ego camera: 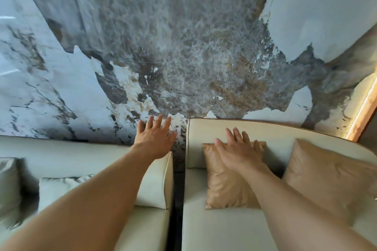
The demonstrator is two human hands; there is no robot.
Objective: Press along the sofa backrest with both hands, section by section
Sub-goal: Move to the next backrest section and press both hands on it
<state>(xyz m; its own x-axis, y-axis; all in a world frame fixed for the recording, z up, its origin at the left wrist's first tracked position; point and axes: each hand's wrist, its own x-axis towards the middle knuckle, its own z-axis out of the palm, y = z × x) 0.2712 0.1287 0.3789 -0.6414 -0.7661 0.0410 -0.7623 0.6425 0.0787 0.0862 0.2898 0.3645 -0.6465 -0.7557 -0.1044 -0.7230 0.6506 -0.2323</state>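
Two cream sofa sections stand side by side with a dark gap between them. My left hand [154,136] is open with spread fingers, held over the top right end of the left backrest [65,155]; I cannot tell if it touches. My right hand [237,150] is open and flat, its fingers lying on the right backrest [271,130] and its palm over the top of a tan cushion [226,181]. Neither hand holds anything.
A second tan cushion [330,175] leans at the right. A white marbled cushion [59,187] and a grey one [8,187] lie on the left sofa. A polished marble wall [183,51] rises right behind both backrests. A lit strip [361,112] runs at far right.
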